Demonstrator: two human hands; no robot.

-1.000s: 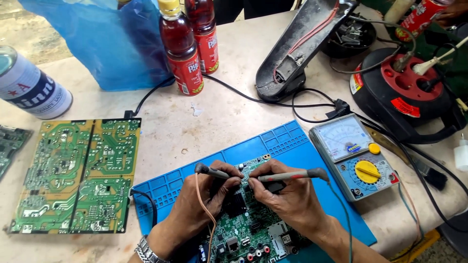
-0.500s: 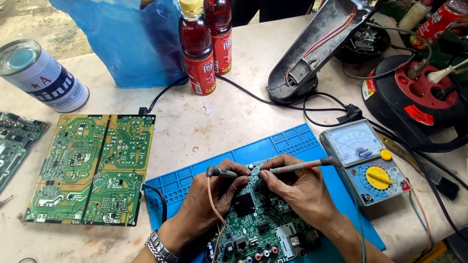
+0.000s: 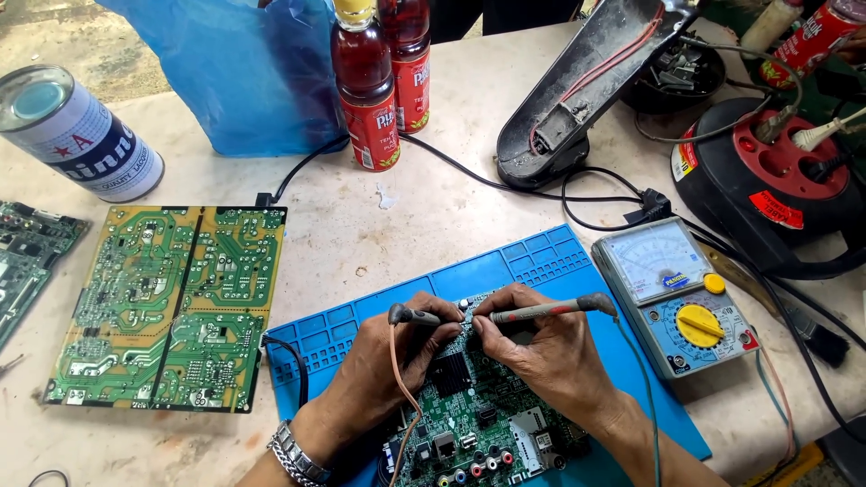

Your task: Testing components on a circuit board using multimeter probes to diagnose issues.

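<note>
A green circuit board (image 3: pixel 483 424) lies on a blue work mat (image 3: pixel 541 266) at the table's near edge. My left hand (image 3: pixel 388 361) grips a dark test probe (image 3: pixel 413 316) whose tip points right onto the board's top edge. My right hand (image 3: pixel 550 347) pinches a second probe (image 3: pixel 546 311), its tip pointing left and meeting the same spot. Thin leads run from both probes. An analogue multimeter (image 3: pixel 675 293) with a yellow dial sits at the mat's right side, close to my right hand.
A larger yellow-green circuit board (image 3: pixel 171 302) lies to the left, another board (image 3: pixel 23 261) at the left edge. Behind stand a tin can (image 3: pixel 77 135), a blue plastic bag (image 3: pixel 244 72), two red bottles (image 3: pixel 365 90), a black device shell (image 3: pixel 586 86) and a cable reel (image 3: pixel 776 180).
The view has shifted so everything sits lower and further right in the frame. Both hands keep the probes on the board's top edge with little movement between them.
</note>
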